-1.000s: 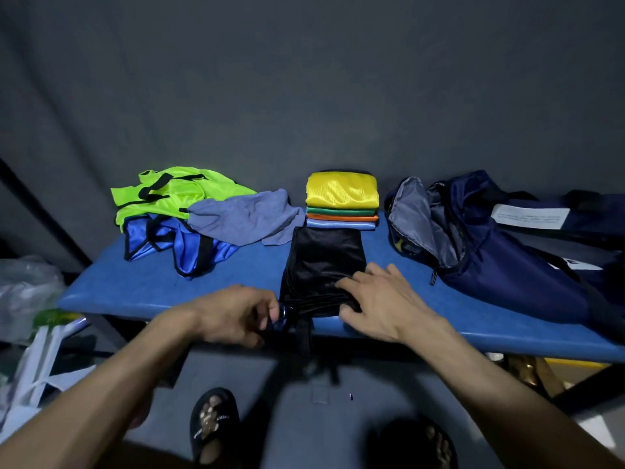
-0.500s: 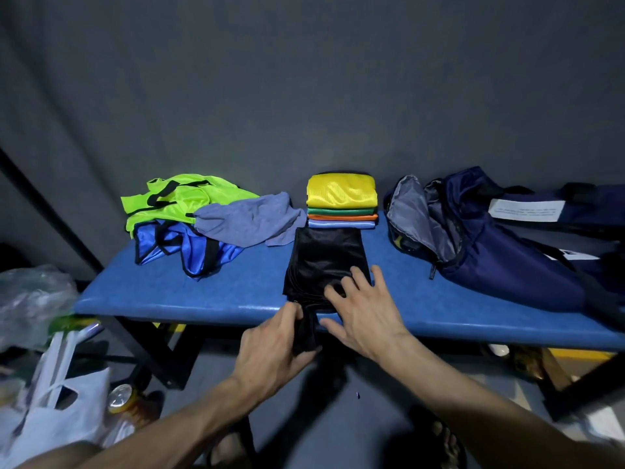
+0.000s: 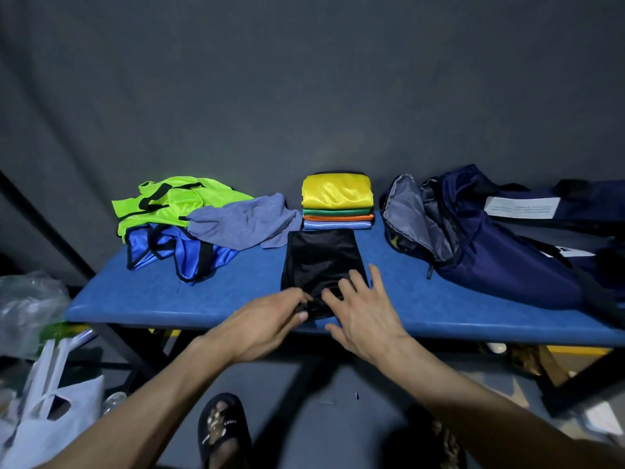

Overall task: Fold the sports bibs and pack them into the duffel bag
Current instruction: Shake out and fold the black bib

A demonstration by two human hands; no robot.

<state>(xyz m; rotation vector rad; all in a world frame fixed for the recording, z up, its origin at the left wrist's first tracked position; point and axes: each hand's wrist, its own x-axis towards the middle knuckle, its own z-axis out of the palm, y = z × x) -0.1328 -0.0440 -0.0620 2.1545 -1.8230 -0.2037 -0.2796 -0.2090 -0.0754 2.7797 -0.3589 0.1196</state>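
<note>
left hand (image 3: 270, 321) risen to pinch black bib (image 3: 319, 262) (near edge); right hand (image 3: 365, 309) still flat on it

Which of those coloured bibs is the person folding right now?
The black bib, lying alone at the table's front edge with both hands on its near end. The yellow, green and orange ones sit in the folded stack behind it, untouched.

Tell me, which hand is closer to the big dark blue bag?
Right. The right hand rests spread on the black bib, with bare table between it and the duffel bag on its right. The left hand grips the bib's near edge, farther away.
</note>
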